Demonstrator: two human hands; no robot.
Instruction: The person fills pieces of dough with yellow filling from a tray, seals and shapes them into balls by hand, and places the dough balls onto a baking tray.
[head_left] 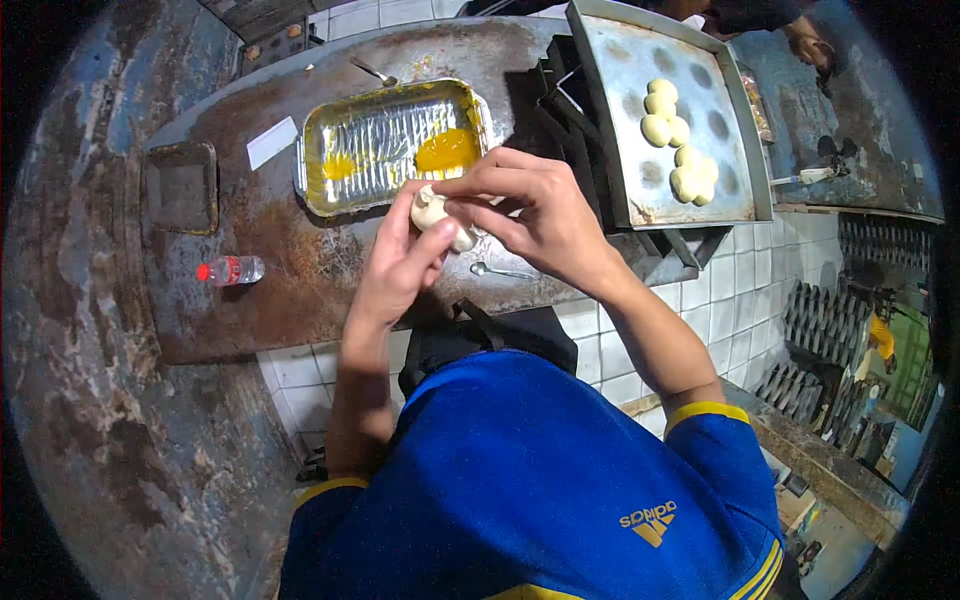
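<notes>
My left hand (pixel 398 262) holds a pale lump of dough (pixel 432 206) from beneath, its fingers curled round it. My right hand (pixel 540 215) is closed on the same dough, with fingers pinching its upper part. Just beyond them lies a ribbed foil tray (pixel 370 125) with smears and a pool of yellow filling (pixel 446 149). A metal spoon (pixel 500 271) rests on the worn table just right of the dough, and another spoon (pixel 373 71) lies behind the foil tray.
At right, a metal tray (pixel 625 200) on a dark stand holds several dough balls (pixel 657 128). The table (pixel 270 320) also bears a red-capped bottle (pixel 232 270), a small dark pan (pixel 180 185) and a white card (pixel 270 142). A person's hand (pixel 808 45) shows at top right.
</notes>
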